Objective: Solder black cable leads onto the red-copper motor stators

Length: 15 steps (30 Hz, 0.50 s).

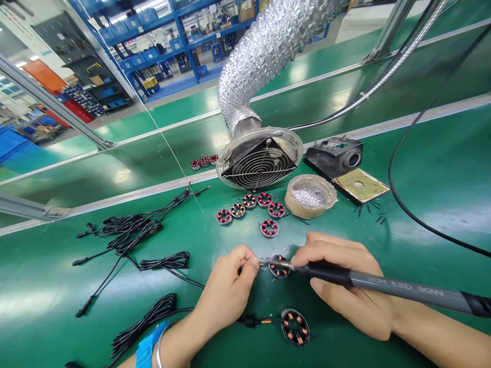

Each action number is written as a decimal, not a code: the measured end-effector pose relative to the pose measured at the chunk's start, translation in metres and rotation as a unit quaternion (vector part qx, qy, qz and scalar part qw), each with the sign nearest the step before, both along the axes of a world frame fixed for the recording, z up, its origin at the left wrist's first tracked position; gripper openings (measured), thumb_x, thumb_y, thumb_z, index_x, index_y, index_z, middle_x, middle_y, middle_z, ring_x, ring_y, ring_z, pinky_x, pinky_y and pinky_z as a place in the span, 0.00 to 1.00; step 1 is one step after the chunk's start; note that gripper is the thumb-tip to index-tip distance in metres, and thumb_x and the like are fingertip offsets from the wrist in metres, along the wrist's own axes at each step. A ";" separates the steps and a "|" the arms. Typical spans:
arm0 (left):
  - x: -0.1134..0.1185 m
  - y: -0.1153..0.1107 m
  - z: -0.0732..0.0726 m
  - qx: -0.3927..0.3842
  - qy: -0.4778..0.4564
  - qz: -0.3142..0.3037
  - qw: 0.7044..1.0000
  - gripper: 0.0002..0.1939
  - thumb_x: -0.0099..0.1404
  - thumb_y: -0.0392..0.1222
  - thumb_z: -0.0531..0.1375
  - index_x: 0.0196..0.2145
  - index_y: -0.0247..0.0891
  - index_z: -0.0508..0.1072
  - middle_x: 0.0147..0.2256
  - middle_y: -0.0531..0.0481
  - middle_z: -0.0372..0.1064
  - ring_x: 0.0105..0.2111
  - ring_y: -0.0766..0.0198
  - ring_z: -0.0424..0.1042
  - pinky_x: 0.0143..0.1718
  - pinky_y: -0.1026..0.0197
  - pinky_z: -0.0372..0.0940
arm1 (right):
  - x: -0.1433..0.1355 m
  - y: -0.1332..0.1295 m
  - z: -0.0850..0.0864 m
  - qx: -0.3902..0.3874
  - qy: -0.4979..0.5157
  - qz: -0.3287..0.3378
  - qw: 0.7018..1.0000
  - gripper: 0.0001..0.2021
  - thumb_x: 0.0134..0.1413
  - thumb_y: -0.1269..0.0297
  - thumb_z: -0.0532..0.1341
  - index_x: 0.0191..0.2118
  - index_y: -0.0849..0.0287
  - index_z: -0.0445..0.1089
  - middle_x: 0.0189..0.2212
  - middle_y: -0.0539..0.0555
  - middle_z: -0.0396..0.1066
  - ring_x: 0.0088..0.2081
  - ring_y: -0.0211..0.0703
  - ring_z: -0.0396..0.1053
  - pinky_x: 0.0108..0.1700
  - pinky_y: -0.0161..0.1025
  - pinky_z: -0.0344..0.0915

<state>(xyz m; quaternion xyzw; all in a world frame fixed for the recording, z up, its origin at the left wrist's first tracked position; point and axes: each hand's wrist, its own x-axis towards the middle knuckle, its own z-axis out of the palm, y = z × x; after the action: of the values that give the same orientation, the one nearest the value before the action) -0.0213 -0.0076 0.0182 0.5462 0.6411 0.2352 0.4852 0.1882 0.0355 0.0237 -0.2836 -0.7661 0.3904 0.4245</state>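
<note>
My right hand [355,278] is closed round a soldering iron [399,287] marked "ESD 90W", its metal tip pointing left. The tip lies over a small motor stator [280,272] with copper windings and ends close to my left fingertips. My left hand [232,286] pinches a black cable [194,282]; a bit of thin yellowish wire shows at the fingertips, and the rest of the grip is hidden. Below, a larger copper-wound stator [295,327] lies joined to red and yellow wires from another black cable [251,321].
Several small stators [264,199] lie beyond my hands. Behind them stands a fume extractor hood [261,158] on a silver duct [245,76]. To its right are a tub of solder scraps [310,197] and an iron stand with sponge [360,184]. Bundled black cables [130,230] lie left.
</note>
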 end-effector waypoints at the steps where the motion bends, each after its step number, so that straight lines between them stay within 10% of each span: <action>1: 0.000 0.000 0.000 0.001 0.000 0.000 1.000 0.14 0.68 0.48 0.49 0.27 0.40 0.60 0.21 0.59 0.54 0.24 0.66 0.54 0.26 0.63 0.48 | 0.000 0.000 0.000 0.003 0.005 0.000 1.000 0.11 0.50 0.74 0.54 0.35 0.54 0.72 0.23 0.49 0.68 0.24 0.40 0.65 0.26 0.38 0.61; 15: 0.001 0.000 0.001 -0.002 -0.006 0.002 1.000 0.13 0.66 0.48 0.48 0.27 0.40 0.60 0.22 0.58 0.55 0.25 0.66 0.54 0.27 0.63 0.49 | 0.002 0.001 0.001 0.013 0.014 -0.001 1.000 0.11 0.50 0.74 0.54 0.36 0.56 0.71 0.24 0.50 0.68 0.24 0.40 0.64 0.26 0.39 0.58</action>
<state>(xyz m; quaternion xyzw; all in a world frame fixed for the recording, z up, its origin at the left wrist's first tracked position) -0.0204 -0.0073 0.0189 0.5423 0.6397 0.2384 0.4897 0.1904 0.0362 0.0244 -0.2730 -0.7649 0.3841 0.4392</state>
